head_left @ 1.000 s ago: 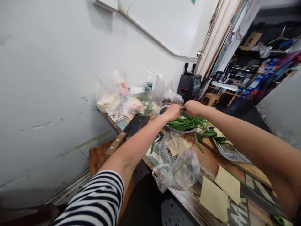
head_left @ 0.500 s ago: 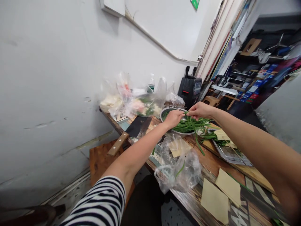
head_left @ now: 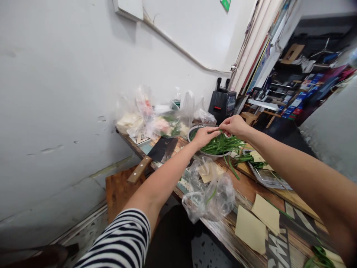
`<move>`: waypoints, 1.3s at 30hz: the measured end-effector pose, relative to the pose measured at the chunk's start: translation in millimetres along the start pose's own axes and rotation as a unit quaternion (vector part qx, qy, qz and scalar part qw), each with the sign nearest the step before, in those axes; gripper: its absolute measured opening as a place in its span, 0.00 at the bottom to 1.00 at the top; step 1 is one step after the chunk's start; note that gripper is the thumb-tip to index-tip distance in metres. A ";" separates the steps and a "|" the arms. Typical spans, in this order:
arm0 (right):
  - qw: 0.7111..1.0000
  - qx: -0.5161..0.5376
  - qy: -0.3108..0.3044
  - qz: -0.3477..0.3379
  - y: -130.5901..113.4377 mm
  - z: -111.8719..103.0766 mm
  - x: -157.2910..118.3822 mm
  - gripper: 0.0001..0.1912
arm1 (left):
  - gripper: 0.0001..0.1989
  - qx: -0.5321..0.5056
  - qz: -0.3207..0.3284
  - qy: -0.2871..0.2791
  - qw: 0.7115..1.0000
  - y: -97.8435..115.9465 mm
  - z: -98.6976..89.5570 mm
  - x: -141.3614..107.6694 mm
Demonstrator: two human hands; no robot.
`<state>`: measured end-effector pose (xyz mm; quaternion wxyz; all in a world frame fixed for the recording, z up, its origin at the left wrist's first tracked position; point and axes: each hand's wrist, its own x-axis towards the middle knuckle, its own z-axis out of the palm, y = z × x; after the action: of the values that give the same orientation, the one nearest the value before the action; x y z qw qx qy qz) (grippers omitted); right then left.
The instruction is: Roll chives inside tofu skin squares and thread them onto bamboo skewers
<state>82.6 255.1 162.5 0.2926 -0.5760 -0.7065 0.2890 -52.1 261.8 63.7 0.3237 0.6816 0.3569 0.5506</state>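
My left hand (head_left: 205, 137) and my right hand (head_left: 234, 125) meet fingertip to fingertip over a metal bowl (head_left: 190, 134) of long green chives (head_left: 216, 147). Between the thumb and fingers of the right hand a few chives are pinched, their strands hanging down into the bowl. The left fingers are pressed together at the same spot, closed on the chives' end; the exact contact is too small to make out. Some long strands droop over the bowl's front rim onto the table.
A cleaver (head_left: 163, 149) lies left, its wooden handle past the table edge. Crumpled plastic bags (head_left: 209, 193) sit in front, with tofu sheets (head_left: 251, 227) to the right. A metal tray (head_left: 267, 178) holds greens and sheets. Bagged food (head_left: 150, 119) and a black speaker (head_left: 221, 102) stand behind.
The right hand has turned slightly and its wrist is raised a little. The left fingers have straightened somewhat. The whole view has shifted a bit, so things appear further left.
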 end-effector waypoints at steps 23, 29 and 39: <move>0.968 -0.148 -0.005 -0.203 -5.2 -64.4 -54.3 0.13 | 0.06 -0.417 -0.221 -0.234 0.850 89.1 25.7 -9.5; 0.982 -0.115 0.026 -0.149 -0.1 -86.2 -92.9 0.15 | 0.11 -0.301 -0.181 -0.227 0.909 127.3 51.5 -18.6; 0.994 0.018 0.087 -0.060 16.8 -114.5 -172.7 0.10 | 0.08 -0.332 -0.262 -0.366 0.829 164.7 77.9 -57.1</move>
<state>207.5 96.4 211.9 0.3803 -0.5502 -0.7063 0.2320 37.9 121.7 157.1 0.7695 0.5659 0.1726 0.2406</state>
